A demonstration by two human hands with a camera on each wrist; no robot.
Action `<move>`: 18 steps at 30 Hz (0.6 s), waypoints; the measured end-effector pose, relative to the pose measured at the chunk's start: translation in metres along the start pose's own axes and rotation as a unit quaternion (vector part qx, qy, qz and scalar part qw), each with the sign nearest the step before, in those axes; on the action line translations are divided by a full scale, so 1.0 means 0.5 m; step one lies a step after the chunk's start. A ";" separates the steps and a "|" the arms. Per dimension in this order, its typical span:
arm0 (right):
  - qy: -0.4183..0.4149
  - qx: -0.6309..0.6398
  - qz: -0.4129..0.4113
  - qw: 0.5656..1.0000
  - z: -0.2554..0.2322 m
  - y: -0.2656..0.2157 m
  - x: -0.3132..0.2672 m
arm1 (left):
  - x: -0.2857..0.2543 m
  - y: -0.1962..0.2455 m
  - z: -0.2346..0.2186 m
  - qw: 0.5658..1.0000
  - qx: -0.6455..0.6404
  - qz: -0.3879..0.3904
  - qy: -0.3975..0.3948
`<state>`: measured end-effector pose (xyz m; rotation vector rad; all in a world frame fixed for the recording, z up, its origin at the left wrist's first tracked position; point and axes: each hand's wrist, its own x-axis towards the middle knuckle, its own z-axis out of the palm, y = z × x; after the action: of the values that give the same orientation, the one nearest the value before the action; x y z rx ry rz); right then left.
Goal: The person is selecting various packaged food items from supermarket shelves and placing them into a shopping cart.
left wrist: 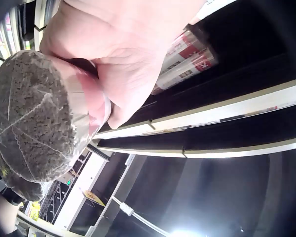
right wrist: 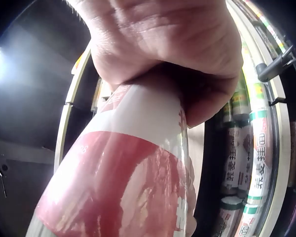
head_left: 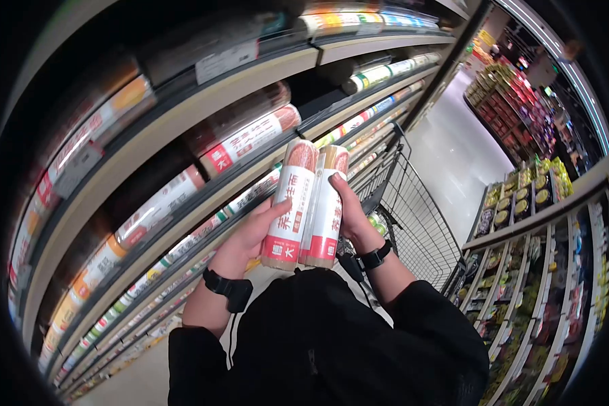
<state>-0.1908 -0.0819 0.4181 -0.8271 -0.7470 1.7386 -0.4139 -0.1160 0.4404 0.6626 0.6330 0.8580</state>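
Note:
Two cylindrical packs of dried noodles are held side by side in front of the chest, upright in the head view, with white-and-red labels. My left hand (head_left: 258,224) grips the left noodle pack (head_left: 291,203), its thumb across the label. With my right hand (head_left: 350,211) I hold the right noodle pack (head_left: 329,203), thumb near its upper end. Seen from the left wrist, the dark cut ends of the noodles (left wrist: 32,113) show through clear wrap. In the right wrist view, fingers curl round the pack's white band above its red label (right wrist: 113,173).
Shelves (head_left: 250,88) of similar noodle packs slope along the left. A wire shopping cart (head_left: 419,223) stands ahead to the right, beside the aisle floor (head_left: 440,142). More stocked shelves (head_left: 541,298) run along the right, with piled goods (head_left: 504,101) farther off.

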 end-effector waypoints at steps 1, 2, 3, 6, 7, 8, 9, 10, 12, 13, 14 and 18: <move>-0.017 0.000 0.000 1.000 0.007 -0.003 0.008 | -0.008 0.010 0.005 1.000 -0.001 0.004 0.005; -0.034 0.000 0.000 0.999 0.013 -0.002 0.017 | -0.020 0.019 0.009 1.000 -0.003 0.007 0.010; -0.043 -0.016 0.014 0.999 0.014 0.008 0.019 | -0.036 0.009 0.007 0.999 -0.013 0.029 0.016; -0.067 -0.019 0.030 0.997 0.074 0.005 -0.009 | -0.087 0.002 0.001 0.998 -0.021 0.038 0.045; -0.073 -0.020 0.025 0.997 0.087 0.005 -0.012 | -0.097 0.004 0.000 0.998 -0.031 0.039 0.048; -0.082 -0.009 0.033 0.996 0.086 0.011 -0.007 | -0.108 0.003 0.002 0.997 -0.037 0.044 0.056; -0.090 0.001 0.038 0.995 0.087 0.014 -0.002 | -0.116 0.005 0.006 0.997 -0.024 0.058 0.048; -0.099 0.011 0.044 0.994 0.088 0.015 0.000 | -0.123 0.008 0.011 0.997 -0.011 0.072 0.040; -0.103 0.005 0.047 0.994 0.089 0.012 -0.006 | -0.130 0.010 0.020 0.997 -0.014 0.068 0.040; -0.102 0.009 0.053 0.993 0.091 0.009 -0.011 | -0.131 0.009 0.024 0.997 -0.002 0.070 0.040; -0.101 0.012 0.060 0.993 0.094 0.008 -0.015 | -0.133 0.009 0.027 0.997 0.010 0.072 0.040; -0.095 -0.010 0.049 0.994 0.106 0.009 -0.030 | -0.142 -0.004 0.021 0.996 0.000 0.079 0.041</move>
<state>-0.2330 -0.1029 0.4474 -0.7286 -0.8636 1.9189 -0.4410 -0.1790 0.4621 0.6873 0.6615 1.0368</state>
